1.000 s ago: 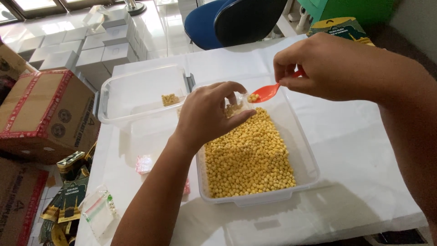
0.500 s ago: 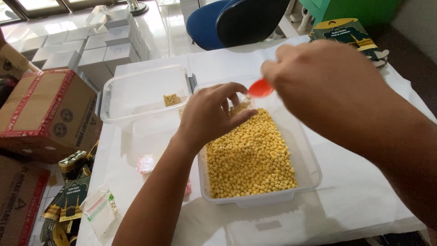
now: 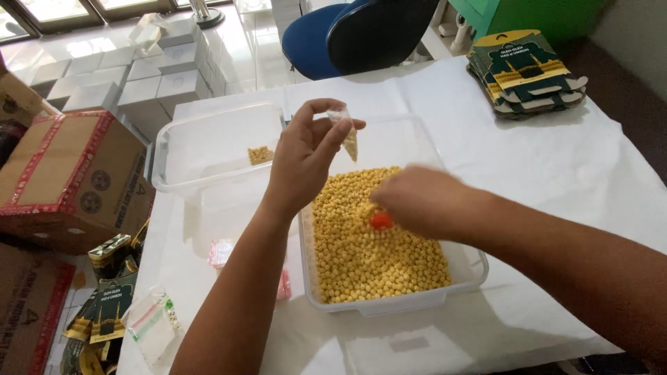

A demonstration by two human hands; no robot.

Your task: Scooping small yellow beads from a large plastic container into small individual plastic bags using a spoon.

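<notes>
Low in the frame's centre, my right hand (image 3: 424, 201) closes around a small red scoop (image 3: 380, 221), dipped into the yellow beans (image 3: 375, 250) filling the near clear tub (image 3: 396, 304). Just above it, my left hand (image 3: 302, 160) pinches a small clear bag (image 3: 347, 135) between thumb and fingertips, only partly filled. Farther back, upper left, the second tub (image 3: 208, 149) holds one small filled packet (image 3: 260, 154); most beans remain unpacked.

Table (image 3: 556, 167) covered with white sheet. Directly on it: clear plastic tub of yellow pellets (image 3: 379, 257) at centre; second clear tub (image 3: 208, 149), nearly empty, touching its far-left side; stack of flat green printed cartons (image 3: 528, 73) at far right corner. Small pink-marked sachets (image 3: 221, 251) lie near the left edge, beside the full tub.
</notes>
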